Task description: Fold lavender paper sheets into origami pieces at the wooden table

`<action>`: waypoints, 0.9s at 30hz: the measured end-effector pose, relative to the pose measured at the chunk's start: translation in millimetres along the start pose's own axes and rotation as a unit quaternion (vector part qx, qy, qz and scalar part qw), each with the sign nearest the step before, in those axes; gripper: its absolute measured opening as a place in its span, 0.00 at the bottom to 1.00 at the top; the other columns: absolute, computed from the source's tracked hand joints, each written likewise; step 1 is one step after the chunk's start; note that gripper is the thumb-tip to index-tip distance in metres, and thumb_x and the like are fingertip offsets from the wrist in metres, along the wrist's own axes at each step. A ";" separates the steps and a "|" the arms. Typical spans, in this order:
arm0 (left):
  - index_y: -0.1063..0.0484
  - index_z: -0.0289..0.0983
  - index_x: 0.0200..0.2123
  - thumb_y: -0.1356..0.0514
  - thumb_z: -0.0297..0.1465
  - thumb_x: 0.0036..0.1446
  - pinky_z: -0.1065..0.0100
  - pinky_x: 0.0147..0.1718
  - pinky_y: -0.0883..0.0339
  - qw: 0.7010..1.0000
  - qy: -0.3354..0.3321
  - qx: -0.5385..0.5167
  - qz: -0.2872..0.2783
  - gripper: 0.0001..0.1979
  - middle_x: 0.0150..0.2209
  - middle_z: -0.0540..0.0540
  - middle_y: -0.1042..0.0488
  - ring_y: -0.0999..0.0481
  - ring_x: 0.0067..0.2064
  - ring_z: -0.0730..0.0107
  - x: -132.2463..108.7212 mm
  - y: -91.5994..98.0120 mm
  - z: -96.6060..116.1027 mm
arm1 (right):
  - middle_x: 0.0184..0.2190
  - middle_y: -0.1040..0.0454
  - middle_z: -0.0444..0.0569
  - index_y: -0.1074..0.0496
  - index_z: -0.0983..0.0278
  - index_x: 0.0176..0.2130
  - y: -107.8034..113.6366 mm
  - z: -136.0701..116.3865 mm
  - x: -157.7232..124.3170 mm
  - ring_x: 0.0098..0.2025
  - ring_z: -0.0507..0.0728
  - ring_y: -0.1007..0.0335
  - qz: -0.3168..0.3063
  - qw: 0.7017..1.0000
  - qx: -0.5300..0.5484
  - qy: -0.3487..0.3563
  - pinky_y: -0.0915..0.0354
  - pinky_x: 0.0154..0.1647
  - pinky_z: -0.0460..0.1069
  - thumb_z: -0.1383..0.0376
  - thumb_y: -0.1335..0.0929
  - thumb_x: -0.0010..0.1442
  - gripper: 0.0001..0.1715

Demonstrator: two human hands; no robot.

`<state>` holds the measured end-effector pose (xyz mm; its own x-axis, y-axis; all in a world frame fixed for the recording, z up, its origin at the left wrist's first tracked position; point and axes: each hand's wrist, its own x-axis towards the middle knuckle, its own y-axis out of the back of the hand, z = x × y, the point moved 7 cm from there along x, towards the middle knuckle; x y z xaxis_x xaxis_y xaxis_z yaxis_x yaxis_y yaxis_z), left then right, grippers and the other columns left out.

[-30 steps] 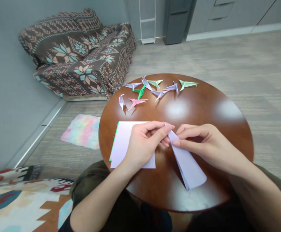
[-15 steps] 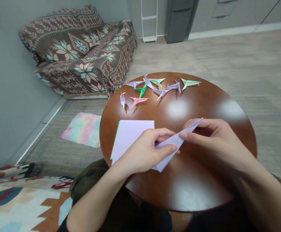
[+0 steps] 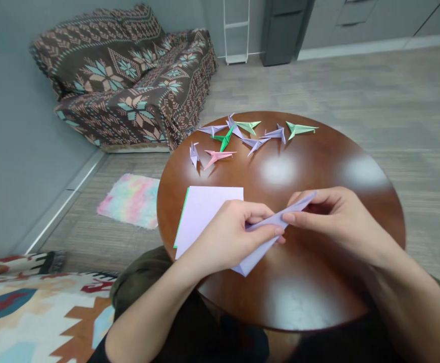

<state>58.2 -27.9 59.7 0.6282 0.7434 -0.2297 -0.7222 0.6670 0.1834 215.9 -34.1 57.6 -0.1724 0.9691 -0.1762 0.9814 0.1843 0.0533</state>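
- My left hand (image 3: 223,237) and right hand (image 3: 337,222) both pinch the folded lilac paper (image 3: 258,255), thumbs and fingers closed on it; neither hand has let go.
- That paper is off the table, in the air between my hands, with one point toward the far right and another toward the near side.
- Compared with a second ago, it has risen from the tabletop and now sits across my fingers, a fold running along it; the crease looks pressed, though my fingers hide much of it.
- My left hand sits just over the flat lilac sheet (image 3: 208,212), which has a green edge (image 3: 181,217) on its left side.
- On the far side of the round wooden table (image 3: 299,302) lie folded paper darts: pink (image 3: 218,156), mint green (image 3: 299,129) and lilac (image 3: 275,133).
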 end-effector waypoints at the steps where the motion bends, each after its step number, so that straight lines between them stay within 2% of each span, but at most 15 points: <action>1: 0.18 0.34 0.37 0.36 0.39 0.64 0.72 0.28 0.37 1.000 0.000 0.003 0.001 0.14 0.34 0.43 0.16 0.22 0.32 0.68 -0.2 0.1 0.2 | 0.25 0.22 0.47 0.18 0.62 0.25 0.1 0.2 0.2 0.29 0.54 0.31 0.001 1.000 0.001 -0.003 0.36 0.30 0.48 0.54 0.18 0.49 0.15; 7: 0.18 0.34 0.36 0.37 0.37 0.63 0.73 0.27 0.39 1.000 0.004 0.009 0.006 0.12 0.31 0.45 0.17 0.24 0.29 0.71 -0.2 0.4 -0.3 | 0.24 0.23 0.46 0.19 0.62 0.24 -0.7 3.3 0.9 0.28 0.53 0.33 0.000 1.000 0.011 -0.009 0.37 0.29 0.47 0.57 0.18 0.49 0.14; 13: 0.19 0.33 0.36 0.35 0.38 0.62 0.73 0.25 0.40 1.000 0.019 -0.003 -0.020 0.13 0.31 0.44 0.16 0.23 0.28 0.70 2.6 1.3 -4.0 | 0.21 0.26 0.43 0.19 0.62 0.23 1.1 13.7 3.0 0.25 0.51 0.37 0.000 1.000 0.017 -0.012 0.42 0.27 0.46 0.60 0.19 0.52 0.13; 18: 0.21 0.33 0.38 0.32 0.42 0.60 0.71 0.32 0.31 0.995 0.028 -0.074 -0.061 0.16 0.36 0.40 0.15 0.17 0.34 0.64 5.0 -3.0 -7.9 | 0.21 0.27 0.43 0.20 0.63 0.25 6.0 14.9 4.8 0.25 0.51 0.39 0.021 0.999 0.026 0.009 0.44 0.28 0.48 0.58 0.19 0.53 0.14; 23: 0.23 0.34 0.40 0.35 0.43 0.64 0.68 0.40 0.25 0.986 0.014 -0.146 -0.084 0.16 0.38 0.39 0.15 0.15 0.38 0.64 6.6 -11.0 -5.3 | 0.20 0.28 0.43 0.22 0.63 0.23 1.0 10.6 4.4 0.25 0.52 0.36 0.008 0.999 0.039 0.021 0.42 0.28 0.48 0.58 0.19 0.53 0.16; 27: 0.22 0.33 0.39 0.35 0.44 0.63 0.67 0.39 0.24 0.985 0.037 -0.136 -0.094 0.18 0.37 0.38 0.15 0.15 0.37 0.62 6.0 -11.9 -8.2 | 0.19 0.30 0.43 0.24 0.63 0.22 5.6 11.1 5.6 0.24 0.51 0.38 0.034 0.998 0.041 0.033 0.43 0.27 0.48 0.58 0.20 0.54 0.18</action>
<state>68.2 -31.9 48.3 0.7424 0.5955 -0.3068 -0.6526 0.7464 -0.1305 221.3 -29.5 45.9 -0.1074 0.9883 -0.1087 0.9942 0.1060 -0.0185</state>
